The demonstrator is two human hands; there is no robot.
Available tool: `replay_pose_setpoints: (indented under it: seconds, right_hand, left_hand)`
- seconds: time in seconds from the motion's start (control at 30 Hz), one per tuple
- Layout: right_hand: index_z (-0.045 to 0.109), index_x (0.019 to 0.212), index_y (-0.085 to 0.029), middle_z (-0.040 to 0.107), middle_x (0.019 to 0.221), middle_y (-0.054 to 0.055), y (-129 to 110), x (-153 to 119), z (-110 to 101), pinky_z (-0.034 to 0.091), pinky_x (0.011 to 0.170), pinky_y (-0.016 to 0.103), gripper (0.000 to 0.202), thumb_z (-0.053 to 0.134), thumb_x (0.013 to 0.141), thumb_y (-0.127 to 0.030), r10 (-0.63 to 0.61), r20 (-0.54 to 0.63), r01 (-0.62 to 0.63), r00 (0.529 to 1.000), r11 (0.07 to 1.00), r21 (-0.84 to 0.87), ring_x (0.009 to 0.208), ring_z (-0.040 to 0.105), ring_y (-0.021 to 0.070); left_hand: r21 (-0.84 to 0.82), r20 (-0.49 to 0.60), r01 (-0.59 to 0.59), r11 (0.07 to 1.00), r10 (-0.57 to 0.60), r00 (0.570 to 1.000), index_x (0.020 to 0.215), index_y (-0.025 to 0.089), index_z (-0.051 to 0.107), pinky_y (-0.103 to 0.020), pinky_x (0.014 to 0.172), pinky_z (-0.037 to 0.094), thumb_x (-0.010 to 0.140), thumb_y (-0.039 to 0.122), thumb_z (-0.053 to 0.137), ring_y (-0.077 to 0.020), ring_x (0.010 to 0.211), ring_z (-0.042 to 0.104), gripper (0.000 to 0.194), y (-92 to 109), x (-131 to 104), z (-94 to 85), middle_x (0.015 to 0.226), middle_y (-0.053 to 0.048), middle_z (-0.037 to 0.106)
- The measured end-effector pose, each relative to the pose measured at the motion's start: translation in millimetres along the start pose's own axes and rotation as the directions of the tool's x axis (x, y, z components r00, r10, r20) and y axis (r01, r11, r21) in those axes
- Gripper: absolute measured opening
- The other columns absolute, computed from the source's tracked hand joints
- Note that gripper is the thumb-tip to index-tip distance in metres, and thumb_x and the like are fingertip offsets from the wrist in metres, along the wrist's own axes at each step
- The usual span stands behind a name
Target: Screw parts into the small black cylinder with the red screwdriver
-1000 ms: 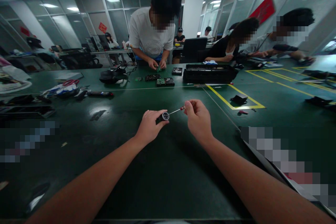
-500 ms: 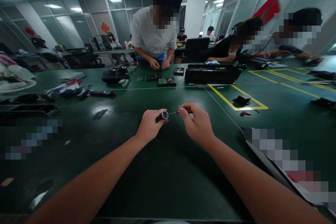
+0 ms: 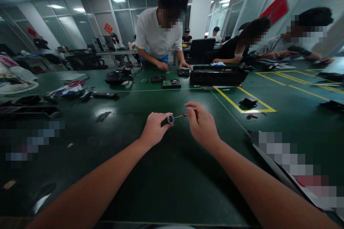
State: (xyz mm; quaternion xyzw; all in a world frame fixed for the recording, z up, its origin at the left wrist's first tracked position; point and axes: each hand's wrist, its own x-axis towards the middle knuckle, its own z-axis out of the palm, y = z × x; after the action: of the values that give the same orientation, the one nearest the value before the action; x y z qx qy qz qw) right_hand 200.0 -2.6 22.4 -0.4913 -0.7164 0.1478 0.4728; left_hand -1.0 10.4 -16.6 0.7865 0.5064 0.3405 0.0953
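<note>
Above the middle of the green table (image 3: 172, 171), my left hand (image 3: 155, 127) is closed around a small black cylindrical part (image 3: 170, 119) with a light ring at its end, which faces me. My right hand (image 3: 202, 123) grips the red handle of a thin screwdriver (image 3: 185, 115). The metal shaft points left, and its tip meets the right side of the black part; whether it sits in a screw is too small to tell. Most of the handle is hidden by my right fingers.
Across the table a person (image 3: 161, 35) handles small parts beside a hard drive (image 3: 172, 83). A long black housing (image 3: 219, 76) stands right of them. A black bracket (image 3: 248, 103) lies inside yellow tape, a dark tool (image 3: 105, 95) and cables lie left, and a pale panel (image 3: 290, 175) lies right.
My right hand has shifted slightly right, and more of the screwdriver's red handle shows. My left hand barely moved. The person opposite has spread their hands apart, one reaching to a drive.
</note>
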Motion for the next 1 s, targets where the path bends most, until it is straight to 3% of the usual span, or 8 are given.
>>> replay_pose_setpoints:
  seconds: [0.17, 0.33, 0.43, 0.57, 0.7, 0.9, 1.0]
  right_hand:
    - [0.058, 0.124, -0.02, 0.072, 0.089, 0.007, 1.7, -0.3, -0.2, 0.046, 0.071, 0.036, 0.033, 0.04, 0.1, -0.032, -0.018, 0.039, 0.016, 0.999, 0.999, 0.05, 0.078, 0.067, 0.0231]
    - [0.067, 0.114, -0.02, 0.071, 0.078, 0.005, 2.6, 2.7, -1.1, 0.043, 0.063, 0.032, 0.041, 0.038, 0.103, -0.047, 0.015, 0.0, -0.015, 1.0, 1.0, -0.009, 0.067, 0.065, 0.0206]
    - [0.069, 0.109, -0.02, 0.069, 0.075, 0.004, 2.0, 3.5, -0.9, 0.041, 0.06, 0.031, 0.04, 0.037, 0.103, -0.043, 0.004, -0.027, -0.006, 1.0, 0.998, -0.064, 0.063, 0.063, 0.019]
    - [0.062, 0.121, -0.018, 0.066, 0.07, 0.002, 1.4, 2.0, -0.5, 0.038, 0.058, 0.031, 0.036, 0.038, 0.101, -0.035, 0.019, 0.005, -0.019, 1.0, 0.998, -0.066, 0.057, 0.058, 0.0183]
    - [0.055, 0.123, -0.018, 0.068, 0.081, 0.005, 2.2, 1.1, -0.4, 0.041, 0.063, 0.033, 0.032, 0.036, 0.1, -0.03, 0.003, 0.029, -0.004, 1.0, 1.0, 0.012, 0.066, 0.06, 0.0197]
    - [0.058, 0.108, -0.023, 0.065, 0.077, 0.003, 1.4, 3.1, -1.8, 0.037, 0.06, 0.032, 0.032, 0.035, 0.103, -0.043, 0.042, 0.039, -0.044, 0.998, 0.998, 0.035, 0.064, 0.059, 0.0195]
    - [0.057, 0.11, -0.023, 0.064, 0.075, 0.002, 1.1, 2.1, -0.9, 0.037, 0.061, 0.033, 0.027, 0.036, 0.102, -0.038, 0.052, 0.03, -0.054, 0.998, 0.997, 0.059, 0.064, 0.058, 0.0191]
  left_hand:
    - [0.007, -0.015, 0.017, 1.0, -0.017, 1.0, 0.126, 0.026, 0.065, -0.045, 0.1, 0.044, 0.09, 0.027, 0.073, -0.0252, 0.11, 0.061, 0.037, -0.2, 0.3, -2.4, 0.12, -0.003, 0.07]
    - [0.001, 0.002, 0.003, 1.0, -0.003, 1.0, 0.127, 0.028, 0.064, -0.047, 0.104, 0.041, 0.09, 0.028, 0.073, -0.0253, 0.113, 0.061, 0.039, -1.0, -0.5, -0.2, 0.122, -0.003, 0.07]
    - [0.0, 0.0, -0.01, 1.0, 0.01, 1.0, 0.126, 0.027, 0.065, -0.047, 0.104, 0.041, 0.089, 0.028, 0.074, -0.0254, 0.113, 0.061, 0.038, -1.3, -0.4, 1.8, 0.122, -0.003, 0.07]
    - [0.003, 0.011, -0.01, 1.0, 0.01, 1.0, 0.125, 0.027, 0.066, -0.047, 0.103, 0.04, 0.089, 0.027, 0.075, -0.0256, 0.113, 0.062, 0.038, -1.2, 0.2, 1.0, 0.12, -0.003, 0.071]
    - [-0.001, 0.005, -0.001, 1.0, 0.001, 1.0, 0.126, 0.027, 0.064, -0.047, 0.102, 0.041, 0.09, 0.026, 0.073, -0.0251, 0.113, 0.061, 0.037, -0.7, -0.1, -1.5, 0.121, -0.003, 0.07]
    - [-0.011, 0.036, 0.018, 1.0, -0.017, 0.999, 0.127, 0.028, 0.064, -0.051, 0.11, 0.035, 0.09, 0.027, 0.073, -0.0252, 0.117, 0.059, 0.038, -0.3, -1.3, -0.9, 0.124, -0.002, 0.069]
    - [-0.015, 0.029, 0.008, 1.0, -0.007, 1.0, 0.127, 0.028, 0.064, -0.049, 0.108, 0.038, 0.09, 0.027, 0.073, -0.0252, 0.116, 0.06, 0.037, -1.1, -0.8, -0.1, 0.123, -0.003, 0.07]
